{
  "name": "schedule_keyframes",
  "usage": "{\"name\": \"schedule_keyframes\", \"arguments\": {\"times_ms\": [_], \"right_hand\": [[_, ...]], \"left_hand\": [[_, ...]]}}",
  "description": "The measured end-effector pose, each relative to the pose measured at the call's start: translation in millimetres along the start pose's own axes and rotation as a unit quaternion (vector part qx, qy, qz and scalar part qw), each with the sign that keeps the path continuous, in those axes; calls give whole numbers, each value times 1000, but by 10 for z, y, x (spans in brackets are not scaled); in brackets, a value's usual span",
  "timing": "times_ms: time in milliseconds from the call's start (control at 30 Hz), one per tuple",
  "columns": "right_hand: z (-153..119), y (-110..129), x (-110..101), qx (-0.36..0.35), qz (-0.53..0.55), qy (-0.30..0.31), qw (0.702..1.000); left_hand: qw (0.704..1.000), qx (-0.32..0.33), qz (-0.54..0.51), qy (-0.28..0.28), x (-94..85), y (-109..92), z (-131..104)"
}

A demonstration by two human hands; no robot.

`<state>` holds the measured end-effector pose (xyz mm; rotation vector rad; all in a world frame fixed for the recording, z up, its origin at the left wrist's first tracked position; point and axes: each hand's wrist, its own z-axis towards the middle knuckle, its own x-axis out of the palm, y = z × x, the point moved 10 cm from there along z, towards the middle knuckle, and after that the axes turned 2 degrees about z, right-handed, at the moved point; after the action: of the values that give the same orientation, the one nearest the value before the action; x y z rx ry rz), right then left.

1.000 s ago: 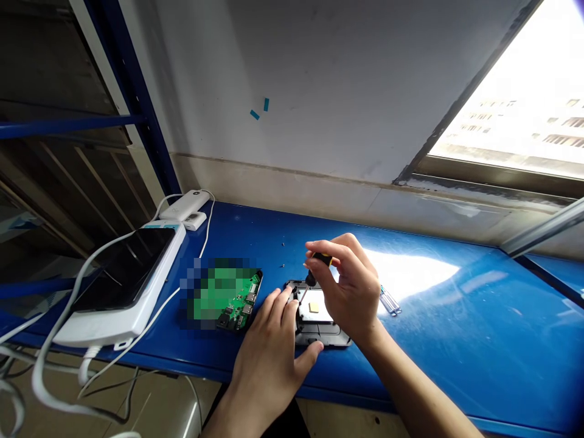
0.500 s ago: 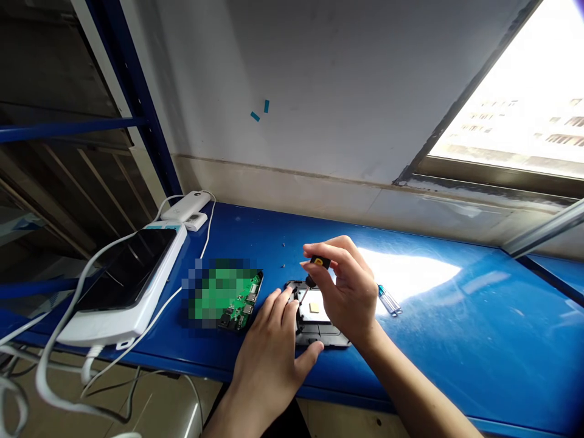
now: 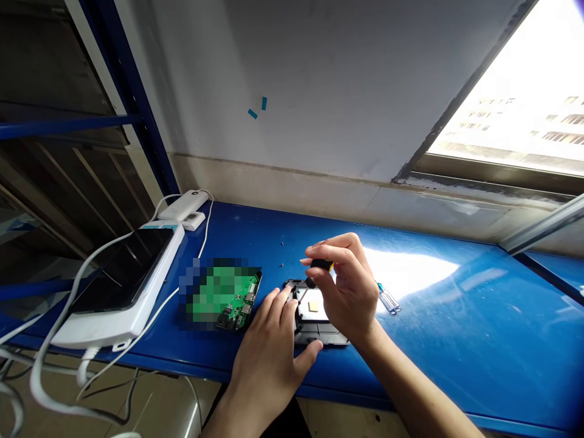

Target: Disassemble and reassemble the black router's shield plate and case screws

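Observation:
My right hand [image 3: 349,292] pinches a small screwdriver [image 3: 320,265] with a black and yellow handle. Its thin shaft slants down to the left part of an opened black plastic housing [image 3: 319,336]. Inside the housing lies a silvery metal plate [image 3: 320,313] bearing a tan square pad [image 3: 312,306]. My left hand [image 3: 269,350] holds the housing at its left side, fingertips on the left edge and thumb by the front edge. The screwdriver's tip is close to the left fingertips, and I cannot tell exactly what it touches.
A green circuit board [image 3: 223,295], partly pixelated, lies left of the housing. Two tiny screws [image 3: 281,265] sit behind it. A clear packet of slim blue-tipped pieces [image 3: 389,299] is at right. Far left are a phone [image 3: 128,267] on a white device and white cables [image 3: 41,365].
The screwdriver's handle has turned in my right fingers, showing a different side. My left hand stays on the housing. The whole view has shifted slightly.

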<state>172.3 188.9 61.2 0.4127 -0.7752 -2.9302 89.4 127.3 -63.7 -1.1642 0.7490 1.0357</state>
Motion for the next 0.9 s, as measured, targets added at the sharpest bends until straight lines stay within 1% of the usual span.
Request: {"name": "schedule_keyframes", "arguments": {"times_ms": [100,300,400,533,600,767,900], "right_hand": [[4,6,-18,8,-13,-5,1000],[-61,-87,43,49,53,9,997],[-54,-70,51,31,48,16,998],[-4,2,-38,-2,-16,-17,1000],[3,-5,-51,6,-11,-21,1000],[-31,-66,-17,34,26,-8,999],[-23,-37,-32,7,14,-7,1000]], "left_hand": [[1000,3,-8,-8,-4,1,-7],[1000,-5,-6,6,24,19,0],[1000,-3,10,5,6,-1,4],[999,12,43,-6,-38,-64,13],[999,17,50,-7,-47,-84,18],[998,21,51,6,-10,-80,13],[998,33,61,-4,3,-87,-7]]}}
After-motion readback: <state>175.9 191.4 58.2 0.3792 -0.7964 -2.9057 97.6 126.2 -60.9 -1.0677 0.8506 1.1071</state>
